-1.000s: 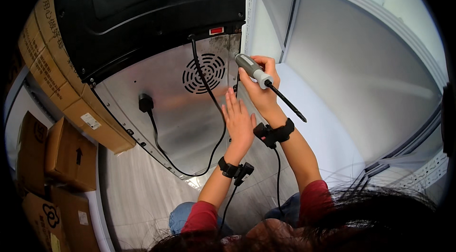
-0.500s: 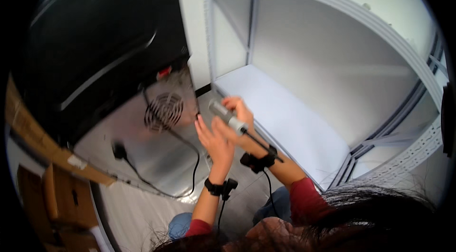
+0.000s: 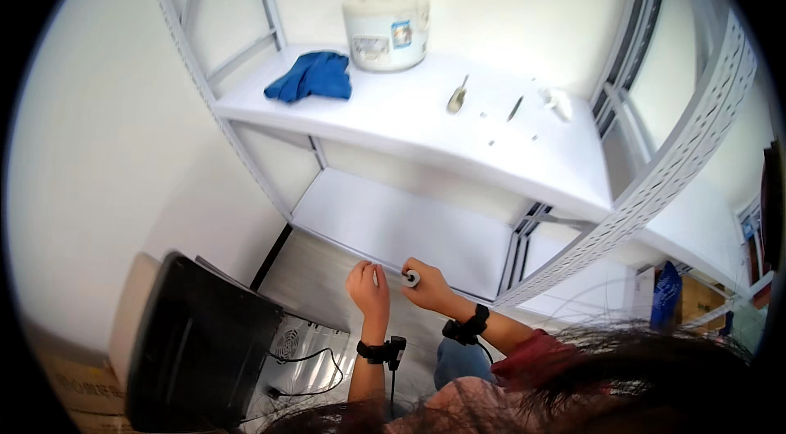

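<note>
Right hand wrapped round grey tool near lower shelf; left hand curled, contents unclear. Best handling: firm grip, tool clear of shelf edge.

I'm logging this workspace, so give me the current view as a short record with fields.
Left hand: curled; contents, if any, unclear
Right hand: grips a grey tool, seen nearly end-on
Upper shelf: blue cloth, white rounded appliance, pale-handled tool, dark thin item, white item, tiny pieces
Lower left: black-backed machine with a metal panel and black cord
</note>
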A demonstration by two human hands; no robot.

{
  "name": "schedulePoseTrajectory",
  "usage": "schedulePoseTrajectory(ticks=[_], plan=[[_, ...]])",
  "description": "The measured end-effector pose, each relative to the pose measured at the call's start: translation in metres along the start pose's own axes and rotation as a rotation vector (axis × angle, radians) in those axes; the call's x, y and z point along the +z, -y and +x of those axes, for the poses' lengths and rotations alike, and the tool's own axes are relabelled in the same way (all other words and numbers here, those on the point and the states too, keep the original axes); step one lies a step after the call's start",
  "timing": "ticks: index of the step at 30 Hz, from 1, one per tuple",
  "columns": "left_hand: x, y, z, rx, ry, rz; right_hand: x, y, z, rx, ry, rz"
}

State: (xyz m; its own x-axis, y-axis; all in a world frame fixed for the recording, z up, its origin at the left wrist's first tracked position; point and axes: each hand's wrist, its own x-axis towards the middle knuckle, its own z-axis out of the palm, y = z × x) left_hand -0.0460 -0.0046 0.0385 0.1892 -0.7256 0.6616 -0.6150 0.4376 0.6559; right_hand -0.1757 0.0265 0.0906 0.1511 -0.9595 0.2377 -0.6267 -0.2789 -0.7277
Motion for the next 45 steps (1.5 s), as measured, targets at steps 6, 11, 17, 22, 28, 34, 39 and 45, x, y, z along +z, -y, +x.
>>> schedulePoseTrajectory(ticks=[6,11,17,22,28,34,39,45], plan=[[0.002,-0.138,0.114,0.049,0.180,-0.240,-0.145,0.056,0.002,0.248,-0.162,-0.093],[0.050,-0.216,0.143,0.020,0.347,-0.251,-0.242,0.057,0.004,0.412,-0.375,-0.100],[0.107,-0.259,0.170,0.019,0.448,-0.178,-0.319,0.002,0.009,0.440,-0.450,-0.191],[0.150,-0.254,0.181,-0.009,0.584,-0.026,-0.333,-0.036,0.028,0.383,-0.547,-0.162],[0.186,-0.241,0.190,0.091,0.683,0.043,-0.343,-0.061,0.066,0.460,-0.557,-0.270],[0.202,-0.233,0.206,0.222,0.652,-0.046,-0.347,-0.082,0.082,0.465,-0.597,-0.139],[0.217,-0.237,0.232,0.192,0.720,-0.001,-0.341,-0.081,0.100,0.500,-0.625,-0.223],[0.235,-0.223,0.246,0.365,0.711,0.098,-0.329,-0.075,0.115,0.438,-0.638,-0.265]])
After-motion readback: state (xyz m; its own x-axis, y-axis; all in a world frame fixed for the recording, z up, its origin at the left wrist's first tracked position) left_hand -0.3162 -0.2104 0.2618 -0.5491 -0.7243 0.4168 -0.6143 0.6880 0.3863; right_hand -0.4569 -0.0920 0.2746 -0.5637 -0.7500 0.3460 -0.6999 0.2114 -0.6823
